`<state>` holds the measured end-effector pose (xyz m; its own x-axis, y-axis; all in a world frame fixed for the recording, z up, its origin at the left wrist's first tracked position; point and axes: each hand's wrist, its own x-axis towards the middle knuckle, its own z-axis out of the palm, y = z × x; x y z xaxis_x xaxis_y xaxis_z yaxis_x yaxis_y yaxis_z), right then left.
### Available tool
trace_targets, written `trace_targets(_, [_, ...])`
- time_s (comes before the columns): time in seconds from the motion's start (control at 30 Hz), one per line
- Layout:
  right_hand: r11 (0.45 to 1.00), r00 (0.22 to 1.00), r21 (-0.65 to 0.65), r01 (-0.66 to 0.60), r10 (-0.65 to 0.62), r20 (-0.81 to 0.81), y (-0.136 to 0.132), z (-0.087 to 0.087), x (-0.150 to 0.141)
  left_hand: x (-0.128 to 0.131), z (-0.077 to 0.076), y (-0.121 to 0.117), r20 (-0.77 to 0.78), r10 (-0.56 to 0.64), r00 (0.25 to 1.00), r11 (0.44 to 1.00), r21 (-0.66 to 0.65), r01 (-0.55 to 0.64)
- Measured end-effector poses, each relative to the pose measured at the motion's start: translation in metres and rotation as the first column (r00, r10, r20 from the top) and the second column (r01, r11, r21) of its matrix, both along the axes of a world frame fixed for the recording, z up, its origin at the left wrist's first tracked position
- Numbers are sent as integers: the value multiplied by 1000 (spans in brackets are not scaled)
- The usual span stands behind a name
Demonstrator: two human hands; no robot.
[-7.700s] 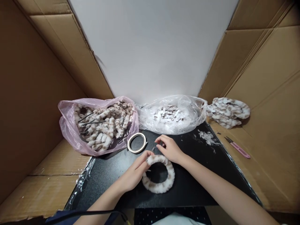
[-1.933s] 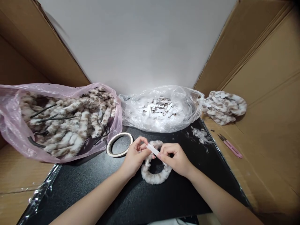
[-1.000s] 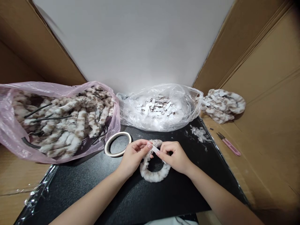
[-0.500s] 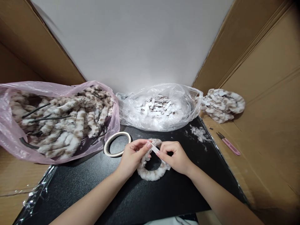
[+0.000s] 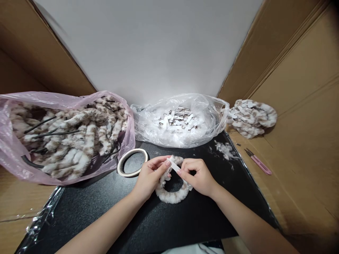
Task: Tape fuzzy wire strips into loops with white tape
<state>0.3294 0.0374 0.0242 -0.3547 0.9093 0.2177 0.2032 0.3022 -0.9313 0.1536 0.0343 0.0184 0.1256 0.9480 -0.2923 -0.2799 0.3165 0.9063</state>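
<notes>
A fluffy white-and-brown ring point(image 5: 170, 194) lies on the black mat point(image 5: 132, 218) under both my hands. My left hand point(image 5: 150, 177) and my right hand point(image 5: 196, 175) pinch the two ends of a small white strip point(image 5: 173, 165) just above the ring. Fingers of both hands are closed on the strip. A roll of tape point(image 5: 132, 161) lies flat just left of my left hand.
A pink bag point(image 5: 53, 141) of fluffy pieces sits at the left. At the back is a clear bag point(image 5: 182, 121) of small white strips. A pile of fluffy rings point(image 5: 251, 118) and pink snips point(image 5: 258, 161) rest on cardboard at right. Fluff scraps point(image 5: 225, 150) lie nearby.
Earlier my hands held the ring itself; now they hold a white strip over it. In the last second the hands barely moved.
</notes>
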Motion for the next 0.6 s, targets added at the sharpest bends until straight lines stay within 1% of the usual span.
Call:
trace_targets(0.1, [999,999,-41,7,-5,45,2,-2,0,-1,-2,2,43,-1,999,1000,-16,2])
trace_targets(0.2, [996,989,-89,7,6,147,4,-4,1,-4,-3,2,70,-15,997,1000,-15,16])
trace_targets(0.3, [995,959,-101,-22,49,278,4,-4,2,-8,0,2,58,-64,996,998,-8,65])
trace_targets(0.37, [994,928,-90,-69,97,359,3,-1,2,-11,5,0,14,-119,993,993,20,119])
trace_targets(0.43, [991,891,-67,-113,131,435,2,2,2,-13,13,-1,-49,-167,985,983,75,170])
trace_targets(0.53, [985,848,-31,-171,163,505,3,7,5,-17,29,-2,-177,-200,964,949,208,236])
trace_targets(0.57, [983,850,-13,-182,163,500,4,10,8,-17,35,-3,-231,-202,952,929,263,261])
trace_targets(0.6, [985,871,17,-172,144,470,6,13,12,-18,41,-3,-291,-200,936,902,317,291])
